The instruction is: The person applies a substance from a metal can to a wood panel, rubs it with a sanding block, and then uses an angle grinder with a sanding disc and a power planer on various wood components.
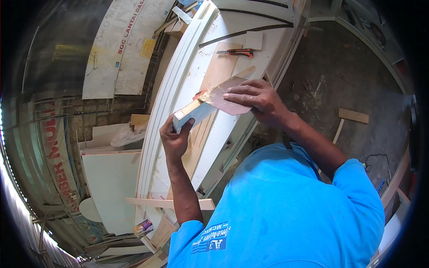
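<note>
My left hand (176, 136) grips the near end of a narrow wooden batten (192, 116), pale-faced with a yellowish edge, held at a slant over the white workbench. My right hand (255, 98) holds a thin pinkish board (225, 102) against the batten's top edge, where pale crumbly material shows. A small red item (198, 94) is partly hidden behind them. Beyond lie a red-and-black utility knife (239, 52) and a light plywood strip (221, 62) on the bench.
Long white panels and mouldings (187, 53) form the bench surface. A curved wooden strip (145, 203) crosses it near my left forearm. Boards (107, 187) stand at left. On the concrete floor (335, 67) at right lie scraps, a wooden piece (353, 115) and a cable (373, 156).
</note>
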### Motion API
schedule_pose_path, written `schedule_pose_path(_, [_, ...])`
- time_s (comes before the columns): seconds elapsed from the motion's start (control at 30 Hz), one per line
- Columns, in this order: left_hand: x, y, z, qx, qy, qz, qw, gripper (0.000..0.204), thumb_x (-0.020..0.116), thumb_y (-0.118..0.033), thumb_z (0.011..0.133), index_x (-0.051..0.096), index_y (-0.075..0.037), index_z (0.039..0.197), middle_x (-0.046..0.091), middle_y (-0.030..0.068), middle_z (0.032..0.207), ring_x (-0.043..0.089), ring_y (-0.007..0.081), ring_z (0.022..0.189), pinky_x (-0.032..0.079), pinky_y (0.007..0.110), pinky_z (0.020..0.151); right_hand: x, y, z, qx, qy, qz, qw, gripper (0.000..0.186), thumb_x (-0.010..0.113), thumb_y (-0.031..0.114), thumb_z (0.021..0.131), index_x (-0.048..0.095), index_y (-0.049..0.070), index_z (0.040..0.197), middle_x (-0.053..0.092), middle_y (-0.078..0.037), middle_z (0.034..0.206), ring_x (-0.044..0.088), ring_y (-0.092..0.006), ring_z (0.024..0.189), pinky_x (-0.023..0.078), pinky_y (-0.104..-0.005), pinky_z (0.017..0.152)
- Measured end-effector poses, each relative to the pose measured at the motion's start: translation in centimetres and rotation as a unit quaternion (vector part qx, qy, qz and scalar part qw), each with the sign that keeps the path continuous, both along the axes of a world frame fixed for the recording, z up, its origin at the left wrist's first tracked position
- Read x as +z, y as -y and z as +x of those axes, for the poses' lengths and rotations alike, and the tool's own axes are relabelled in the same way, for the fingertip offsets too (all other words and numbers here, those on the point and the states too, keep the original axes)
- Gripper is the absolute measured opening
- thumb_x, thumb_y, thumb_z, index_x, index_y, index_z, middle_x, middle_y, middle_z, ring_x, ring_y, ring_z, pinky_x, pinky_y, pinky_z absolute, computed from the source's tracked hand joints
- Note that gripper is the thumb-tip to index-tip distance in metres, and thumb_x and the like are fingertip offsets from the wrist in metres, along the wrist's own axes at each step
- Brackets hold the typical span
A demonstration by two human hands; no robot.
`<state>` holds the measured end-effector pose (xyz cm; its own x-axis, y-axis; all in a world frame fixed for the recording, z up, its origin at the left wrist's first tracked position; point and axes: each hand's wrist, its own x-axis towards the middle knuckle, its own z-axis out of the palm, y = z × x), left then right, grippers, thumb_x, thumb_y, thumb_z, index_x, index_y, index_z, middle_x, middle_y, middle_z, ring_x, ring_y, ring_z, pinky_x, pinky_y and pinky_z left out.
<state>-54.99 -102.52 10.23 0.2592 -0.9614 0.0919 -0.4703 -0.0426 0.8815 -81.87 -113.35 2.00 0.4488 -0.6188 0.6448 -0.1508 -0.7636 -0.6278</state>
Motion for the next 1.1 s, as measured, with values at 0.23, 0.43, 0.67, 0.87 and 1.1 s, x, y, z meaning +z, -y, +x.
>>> schedule_pose_path(0.23, [-0.3, -0.4, 0.5, 0.007, -0.012, 0.001, 1.000, 0.027, 0.073, 0.004, 0.087, 0.068, 0.004, 0.114, 0.073, 0.0077, 0.101, 0.067, 0.0126, 0.094, 0.054, 0.028, 0.085, 1.4, -1.9, -0.1, 0.015, -0.017, -0.012, 1.000, 0.046, 0.067, 0.005, 0.084, 0.069, 0.021, 0.127, 0.071, -0.001, 0.122, 0.065, -0.0260, 0.112, 0.048, -0.0422, 0.099])
schedule_pose_path(0.43, [0.1, -0.5, -0.2, 0.004, 0.001, 0.005, 1.000, 0.029, 0.074, 0.004, 0.087, 0.068, 0.004, 0.115, 0.073, 0.0072, 0.101, 0.067, 0.0119, 0.094, 0.053, 0.028, 0.085, 1.5, -1.3, -0.3, -0.009, 0.011, -0.005, 1.000, 0.047, 0.068, 0.005, 0.083, 0.069, 0.022, 0.127, 0.072, 0.000, 0.120, 0.065, -0.0246, 0.111, 0.048, -0.0420, 0.098])
schedule_pose_path(0.67, [-0.2, -0.4, -0.1, -0.019, 0.004, -0.001, 1.000, 0.030, 0.074, 0.003, 0.087, 0.067, 0.003, 0.117, 0.073, 0.0071, 0.102, 0.066, 0.0119, 0.095, 0.053, 0.028, 0.085, 2.5, -2.7, 1.1, 0.017, -0.003, -0.003, 1.000, 0.047, 0.069, 0.007, 0.083, 0.069, 0.023, 0.127, 0.070, 0.000, 0.124, 0.064, -0.0251, 0.111, 0.048, -0.0421, 0.098])
schedule_pose_path(0.87, [-0.5, -0.6, 0.0, 0.011, -0.025, -0.011, 1.000, 0.028, 0.074, 0.002, 0.088, 0.068, 0.003, 0.115, 0.073, 0.0069, 0.102, 0.066, 0.0120, 0.095, 0.053, 0.028, 0.086, 1.8, -2.5, -1.1, 0.027, 0.001, 0.004, 1.000, 0.046, 0.069, 0.005, 0.081, 0.070, 0.020, 0.125, 0.071, -0.001, 0.121, 0.065, -0.0262, 0.109, 0.049, -0.0415, 0.098])
schedule_pose_path(1.1, [-0.9, -1.2, 0.6, 0.044, -0.009, 0.005, 0.999, 0.028, 0.075, 0.000, 0.087, 0.068, 0.003, 0.115, 0.073, 0.0065, 0.102, 0.066, 0.0122, 0.096, 0.053, 0.028, 0.087, -3.8, 1.5, -3.4, -0.056, -0.024, 0.028, 0.998, 0.050, 0.070, 0.001, 0.080, 0.070, 0.022, 0.125, 0.071, -0.001, 0.124, 0.063, -0.0253, 0.117, 0.045, -0.0417, 0.099])
